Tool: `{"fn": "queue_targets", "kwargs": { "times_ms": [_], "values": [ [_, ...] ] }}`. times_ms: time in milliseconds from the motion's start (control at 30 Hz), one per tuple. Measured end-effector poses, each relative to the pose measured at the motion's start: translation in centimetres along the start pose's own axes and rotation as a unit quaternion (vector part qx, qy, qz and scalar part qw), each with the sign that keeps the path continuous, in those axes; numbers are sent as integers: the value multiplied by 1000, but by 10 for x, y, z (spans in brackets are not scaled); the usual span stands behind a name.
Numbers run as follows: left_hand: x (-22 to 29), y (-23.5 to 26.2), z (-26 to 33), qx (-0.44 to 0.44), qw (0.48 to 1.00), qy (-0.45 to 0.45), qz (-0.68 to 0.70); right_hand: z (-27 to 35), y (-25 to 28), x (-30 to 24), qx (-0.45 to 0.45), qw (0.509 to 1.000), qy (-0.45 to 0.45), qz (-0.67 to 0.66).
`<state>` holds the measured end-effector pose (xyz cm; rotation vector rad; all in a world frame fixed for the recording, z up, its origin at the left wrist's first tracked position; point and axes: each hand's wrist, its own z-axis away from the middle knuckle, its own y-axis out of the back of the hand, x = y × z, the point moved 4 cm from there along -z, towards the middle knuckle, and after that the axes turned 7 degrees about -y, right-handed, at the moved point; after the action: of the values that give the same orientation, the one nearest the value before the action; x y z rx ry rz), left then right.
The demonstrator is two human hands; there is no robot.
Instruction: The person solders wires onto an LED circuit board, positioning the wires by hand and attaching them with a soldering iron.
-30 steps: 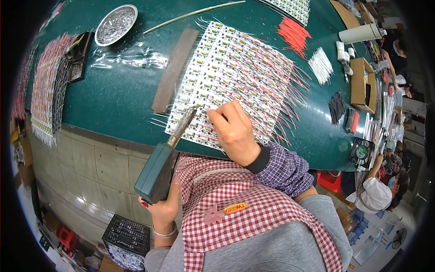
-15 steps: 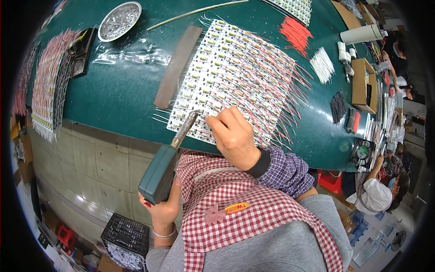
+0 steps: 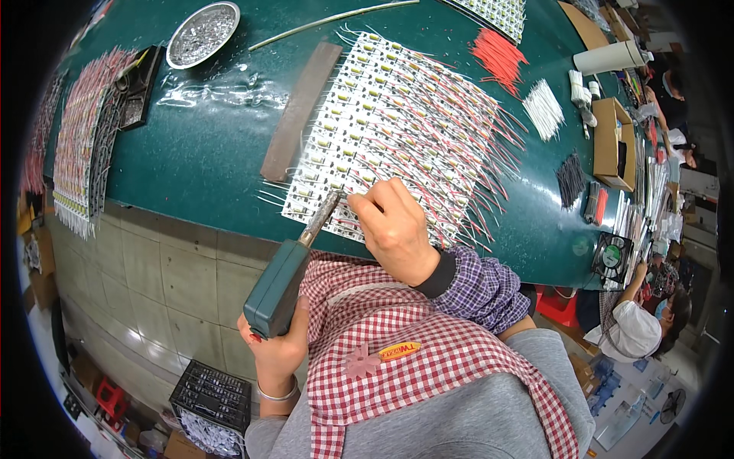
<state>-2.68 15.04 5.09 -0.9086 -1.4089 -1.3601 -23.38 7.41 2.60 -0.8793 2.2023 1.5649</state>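
My left hand (image 3: 280,353) is wrapped round the grip of a green soldering gun (image 3: 277,284). The gun's metal barrel points up and to the right, its tip over the lower left part of a white circuit board panel (image 3: 325,145). Rows of small components cover the panel, and many red, white and black wires stick out of it toward the right. Just right of the gun's tip, my right hand (image 3: 396,233) is closed in a pinch over the panel's near part. What its fingertips hold is too small or hidden to make out.
A brown bar (image 3: 302,111) lies along the panel's left side. Beyond it stands a metal bowl (image 3: 202,35) of scraps. Wired panels (image 3: 88,141) hang over the table's left edge. Bundles of red wires (image 3: 497,60), white wires (image 3: 544,111) and black wires (image 3: 569,182) lie on the right.
The soldering gun has shifted a little right, with its tip now closer to my right fingers. My right hand has stayed almost in place.
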Motion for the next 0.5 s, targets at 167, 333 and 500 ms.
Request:
{"fn": "queue_targets", "kwargs": {
  "times_ms": [167, 333, 500],
  "values": [
    [-14, 8, 15, 35, 999, 11, -10, 0, -1, 0, -3, 1000, 0, 0],
    [-20, 13, 18, 19, 1000, -12, -19, 1, -1, 0, 1, 1000, 3, 3],
    [-20, 13, 19, 11, 998, -55, -35, 1, -1, 0, 6, 1000, 1, -3]
  ]
}}
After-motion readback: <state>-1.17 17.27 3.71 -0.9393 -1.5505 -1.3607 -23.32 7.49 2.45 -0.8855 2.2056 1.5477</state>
